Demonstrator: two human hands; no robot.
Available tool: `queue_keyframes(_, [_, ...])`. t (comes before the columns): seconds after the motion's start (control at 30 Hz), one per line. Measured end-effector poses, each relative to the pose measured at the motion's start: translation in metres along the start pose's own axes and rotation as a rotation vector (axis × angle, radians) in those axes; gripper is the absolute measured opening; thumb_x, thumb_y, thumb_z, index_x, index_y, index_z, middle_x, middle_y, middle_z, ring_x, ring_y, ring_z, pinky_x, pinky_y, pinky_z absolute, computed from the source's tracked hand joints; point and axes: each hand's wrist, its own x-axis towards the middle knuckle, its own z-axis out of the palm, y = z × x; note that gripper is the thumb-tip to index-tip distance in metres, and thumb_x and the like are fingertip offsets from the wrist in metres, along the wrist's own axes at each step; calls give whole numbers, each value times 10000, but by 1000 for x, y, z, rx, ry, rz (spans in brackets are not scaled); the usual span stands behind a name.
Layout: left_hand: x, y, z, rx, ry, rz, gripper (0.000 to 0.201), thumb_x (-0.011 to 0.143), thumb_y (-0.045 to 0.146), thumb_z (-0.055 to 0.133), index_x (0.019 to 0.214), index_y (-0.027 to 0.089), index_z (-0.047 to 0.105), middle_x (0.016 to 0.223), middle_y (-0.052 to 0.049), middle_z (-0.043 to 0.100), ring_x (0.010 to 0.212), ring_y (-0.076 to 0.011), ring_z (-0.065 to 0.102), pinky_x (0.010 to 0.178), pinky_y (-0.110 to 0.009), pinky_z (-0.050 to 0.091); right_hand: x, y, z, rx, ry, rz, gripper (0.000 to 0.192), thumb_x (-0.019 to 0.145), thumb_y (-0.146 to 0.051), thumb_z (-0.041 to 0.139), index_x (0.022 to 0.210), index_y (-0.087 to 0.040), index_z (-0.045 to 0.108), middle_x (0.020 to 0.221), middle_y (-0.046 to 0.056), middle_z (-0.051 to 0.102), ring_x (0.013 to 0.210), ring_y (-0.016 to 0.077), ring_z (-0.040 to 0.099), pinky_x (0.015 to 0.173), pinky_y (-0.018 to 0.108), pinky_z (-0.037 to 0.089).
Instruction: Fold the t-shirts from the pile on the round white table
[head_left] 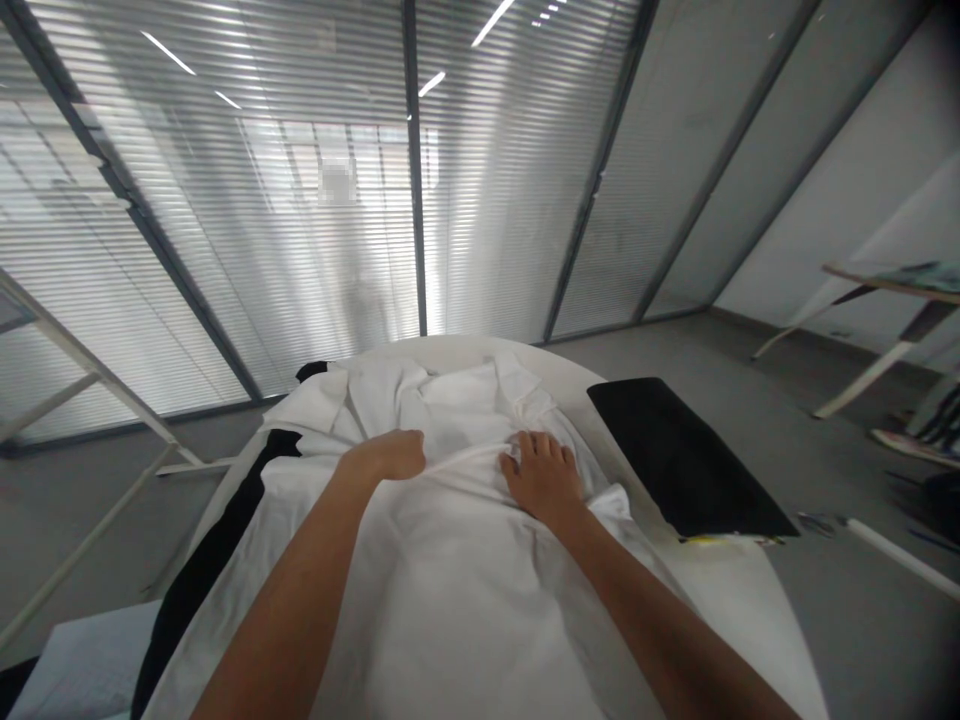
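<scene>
A white shirt [450, 560] lies spread along a white table [750, 600], its collar end far from me. My left hand [390, 455] is closed on a fold of the shirt's fabric near the chest, pulling a ridge of cloth taut. My right hand [544, 475] lies flat on the shirt just right of that ridge, fingers apart and pressing down. Both forearms reach in from the bottom of the view.
A black pad [682, 450] lies on the table's right side. Black cloth [217, 550] shows under the shirt at the left. A white metal frame [82, 380] stands at the left, another table [892, 290] at the far right. Glass walls with blinds are behind.
</scene>
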Motion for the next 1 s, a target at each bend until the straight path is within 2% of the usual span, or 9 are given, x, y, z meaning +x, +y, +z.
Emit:
queue_keyframes(0.13, [-6,6,-1,-60,-105,21,482,738,431,605,1169,216,596,1170,-115,678,988,-279,663,764,-336,499,-2,-1,-4,-40,2,20,449,915,-458,440,1195,-136,577,1119,171,600,1031,321,531,862,438,384])
queue_keyframes(0.27, [-11,16,6,31,-86,43,512,748,212,577,1259,175,557,1184,-151,671,1038,-279,652,812,-334,490,-9,-1,-9,-54,-17,33,449,920,-459,424,1190,-133,572,1111,175,594,1030,330,528,832,441,392])
queue_keyframes(0.37, [-19,21,9,56,-34,55,465,780,98,469,1226,156,588,1184,-165,672,1069,-265,646,848,-336,483,-16,-2,-17,-53,-53,50,439,924,-451,416,1189,-138,572,1135,186,588,1042,333,523,824,443,394])
queue_keyframes(0.47, [-32,20,6,9,-1,98,409,817,114,426,1168,166,629,1192,-146,674,1082,-253,640,885,-336,474,-25,-3,-26,-47,-99,61,434,927,-444,407,1184,-138,576,1159,200,578,1053,339,517,812,454,400])
queue_keyframes(0.6, [-55,25,5,-48,20,198,324,858,176,382,994,181,676,1047,-117,718,981,-243,662,843,-333,473,-37,0,-38,-42,-154,49,423,927,-423,393,1192,-148,574,1177,201,571,1068,336,520,816,467,414])
queue_keyframes(0.77, [-77,42,15,-61,-85,344,279,847,232,398,906,169,664,996,-114,711,890,-233,661,760,-322,472,-49,11,-65,-28,-343,67,419,871,-405,454,1159,-134,594,1189,202,574,1101,357,543,784,458,453])
queue_keyframes(0.9, [-79,46,18,-179,-331,223,358,893,350,343,813,167,641,673,-63,662,553,-182,607,581,-300,467,-45,12,-96,-1,-544,12,376,896,-370,420,1098,-139,638,1079,183,649,1009,334,630,796,438,459])
queue_keyframes(0.93, [-75,44,17,-207,-359,211,381,903,369,332,805,167,639,630,-51,642,520,-172,588,569,-295,467,-41,9,-103,15,-531,-15,365,911,-349,394,1082,-140,641,1047,178,662,984,323,644,796,430,460])
queue_keyframes(1.0, [-63,40,16,-205,-257,223,358,901,361,358,817,169,648,695,-62,669,604,-175,617,630,-290,485,-29,-2,-111,53,-447,-26,371,926,-345,369,1091,-136,628,1007,181,673,965,322,652,786,418,467])
